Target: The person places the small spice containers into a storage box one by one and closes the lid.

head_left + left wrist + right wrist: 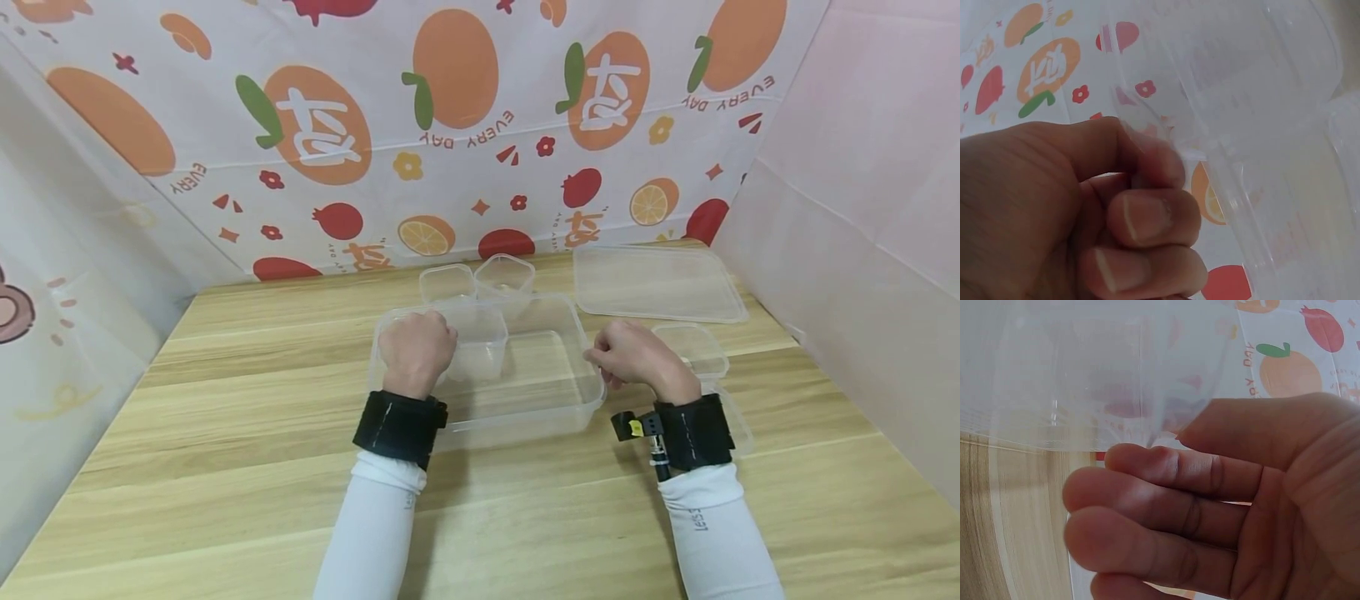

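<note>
A large clear plastic food container [536,414] sits in the middle of the table, with a smaller clear container [480,360] inside its left part. My left hand [417,350] pinches the large container's rim at the left side; its fingers are curled in the left wrist view, with clear plastic between thumb and forefinger. At the opposite side, my right hand [633,358] pinches the right rim. The right wrist view shows that thumb and forefinger meeting on the container's clear wall [1085,394], the other fingers bent below it.
Two small clear containers [447,283] stand behind the large one. A large flat clear lid [652,283] lies at the back right. Smaller lids [701,350] lie right of my right hand, partly hidden by the wrist. A fruit-print cloth [465,192] hangs behind the wooden table [247,400].
</note>
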The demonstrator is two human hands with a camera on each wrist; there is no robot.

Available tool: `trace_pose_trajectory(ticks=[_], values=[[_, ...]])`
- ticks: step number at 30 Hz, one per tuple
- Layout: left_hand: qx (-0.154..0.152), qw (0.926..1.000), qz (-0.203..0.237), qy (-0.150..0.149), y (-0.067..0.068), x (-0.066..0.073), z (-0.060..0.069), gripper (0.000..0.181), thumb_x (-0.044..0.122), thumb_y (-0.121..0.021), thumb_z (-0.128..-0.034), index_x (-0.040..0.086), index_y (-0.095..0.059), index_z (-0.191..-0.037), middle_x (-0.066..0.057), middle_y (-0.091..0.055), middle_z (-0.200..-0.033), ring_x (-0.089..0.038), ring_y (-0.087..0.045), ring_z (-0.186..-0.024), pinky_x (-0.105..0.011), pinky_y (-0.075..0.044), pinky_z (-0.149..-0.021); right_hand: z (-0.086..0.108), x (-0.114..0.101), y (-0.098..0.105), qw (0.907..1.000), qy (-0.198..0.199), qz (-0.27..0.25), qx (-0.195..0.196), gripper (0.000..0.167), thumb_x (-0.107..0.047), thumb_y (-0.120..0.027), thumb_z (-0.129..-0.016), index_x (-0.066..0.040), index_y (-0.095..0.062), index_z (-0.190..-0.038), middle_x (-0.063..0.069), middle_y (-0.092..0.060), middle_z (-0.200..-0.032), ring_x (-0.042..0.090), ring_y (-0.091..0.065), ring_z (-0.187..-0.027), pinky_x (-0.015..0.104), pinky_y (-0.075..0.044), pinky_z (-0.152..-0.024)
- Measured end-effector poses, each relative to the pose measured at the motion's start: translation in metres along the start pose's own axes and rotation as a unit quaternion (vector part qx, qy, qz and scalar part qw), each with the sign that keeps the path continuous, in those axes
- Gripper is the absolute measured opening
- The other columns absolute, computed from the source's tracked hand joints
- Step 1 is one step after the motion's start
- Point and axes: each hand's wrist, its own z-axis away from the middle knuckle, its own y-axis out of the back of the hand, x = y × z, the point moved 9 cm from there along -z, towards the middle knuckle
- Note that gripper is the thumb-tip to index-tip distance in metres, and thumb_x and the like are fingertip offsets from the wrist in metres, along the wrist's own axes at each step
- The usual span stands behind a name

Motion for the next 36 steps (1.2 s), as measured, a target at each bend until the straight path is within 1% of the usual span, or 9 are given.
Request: trace_pose_trajectory(ticks=[8, 16, 19, 22, 24, 26, 29, 32, 36], values=[[0.006, 0.9998, -0.016, -0.008, -0.003, 0.002, 0.001, 0.046, 0.014, -0.049, -0.1016, 0.011, -0.044, -0.056, -0.001, -0.035, -0.054, -0.021, -0.041, -0.050, -0.034, -0.030, -0.043, 0.000, 0.001, -0.002, 1.0000, -0.005, 0.003, -0.004, 0.038, -0.010, -0.059, -0.100, -0.007, -0.062, -0.062, 0.003, -0.057, -0.056, 0.014, -0.053, -0.047, 0.029, -0.038, -0.053], [-0.016, 0.9999, 0.000, -0.006, -0.005, 0.001, 0.001, 0.044, 0.010, -0.047, -0.1004, 0.010, -0.046, -0.057, -0.001, -0.035, -0.053, -0.018, -0.038, -0.047, -0.031, -0.026, -0.042, -0.001, 0.001, -0.001, 1.0000, -0.003, 0.001, -0.004, 0.039, -0.010, -0.059, -0.101, -0.007, -0.061, -0.062, 0.002, -0.057, -0.056, 0.014, -0.053, -0.048, 0.030, -0.037, -0.052], [-0.005, 0.9997, 0.010, -0.024, -0.002, 0.004, 0.001, 0.041, 0.009, -0.051, -0.0990, 0.008, -0.050, -0.058, 0.000, -0.035, -0.053, -0.018, -0.037, -0.047, -0.031, -0.026, -0.043, -0.001, 0.000, 0.000, 1.0000, -0.001, 0.001, -0.003, 0.039, -0.010, -0.059, -0.101, -0.007, -0.061, -0.062, 0.002, -0.057, -0.055, 0.014, -0.053, -0.047, 0.029, -0.036, -0.052], [-0.001, 0.9967, 0.040, -0.070, 0.001, 0.013, 0.001, 0.036, 0.012, -0.058, -0.0986, 0.007, -0.059, -0.063, 0.000, -0.039, -0.056, -0.017, -0.040, -0.050, -0.029, -0.027, -0.046, -0.001, 0.000, 0.001, 1.0000, 0.000, 0.002, -0.002, 0.039, -0.010, -0.059, -0.100, -0.008, -0.061, -0.061, 0.002, -0.056, -0.055, 0.014, -0.052, -0.047, 0.030, -0.037, -0.053], [-0.022, 0.9923, 0.063, -0.104, 0.001, 0.019, 0.002, 0.029, 0.016, -0.064, -0.0982, 0.006, -0.068, -0.072, 0.000, -0.046, -0.059, -0.017, -0.044, -0.055, -0.029, -0.032, -0.049, -0.001, 0.000, 0.001, 1.0000, 0.001, 0.003, -0.002, 0.039, -0.010, -0.059, -0.100, -0.008, -0.061, -0.061, 0.002, -0.056, -0.055, 0.014, -0.052, -0.047, 0.030, -0.038, -0.054], [-0.058, 0.9869, 0.077, -0.129, -0.002, 0.025, 0.004, 0.023, 0.022, -0.069, -0.0973, 0.006, -0.075, -0.082, 0.000, -0.052, -0.064, -0.017, -0.048, -0.059, -0.028, -0.036, -0.054, -0.001, 0.000, 0.001, 1.0000, 0.000, 0.004, -0.002, 0.039, -0.011, -0.059, -0.100, -0.008, -0.061, -0.061, 0.002, -0.056, -0.055, 0.014, -0.052, -0.047, 0.030, -0.038, -0.054], [-0.103, 0.9815, 0.077, -0.143, -0.005, 0.028, 0.008, 0.022, 0.026, -0.073, -0.0954, 0.005, -0.078, -0.091, 0.000, -0.058, -0.069, -0.017, -0.052, -0.063, -0.028, -0.039, -0.057, -0.001, 0.000, 0.002, 1.0000, -0.001, 0.005, -0.002, 0.039, -0.011, -0.059, -0.100, -0.008, -0.061, -0.062, 0.002, -0.056, -0.055, 0.015, -0.053, -0.047, 0.031, -0.039, -0.055], [-0.109, 0.9810, 0.066, -0.146, -0.006, 0.029, 0.009, 0.022, 0.025, -0.075, -0.0938, 0.004, -0.079, -0.089, 0.000, -0.056, -0.066, -0.016, -0.050, -0.062, -0.028, -0.038, -0.056, -0.001, 0.001, 0.001, 1.0000, -0.001, 0.004, -0.001, 0.039, -0.010, -0.059, -0.100, -0.008, -0.061, -0.062, 0.002, -0.056, -0.055, 0.016, -0.054, -0.047, 0.031, -0.040, -0.055], [-0.105, 0.9828, 0.068, -0.137, -0.006, 0.027, 0.009, 0.022, 0.022, -0.076, -0.0928, 0.003, -0.077, -0.083, 0.001, -0.048, -0.061, -0.015, -0.045, -0.058, -0.028, -0.034, -0.054, 0.000, 0.002, 0.000, 1.0000, -0.003, 0.002, -0.002, 0.039, -0.010, -0.059, -0.100, -0.008, -0.061, -0.061, 0.002, -0.056, -0.055, 0.015, -0.054, -0.047, 0.030, -0.039, -0.054]])
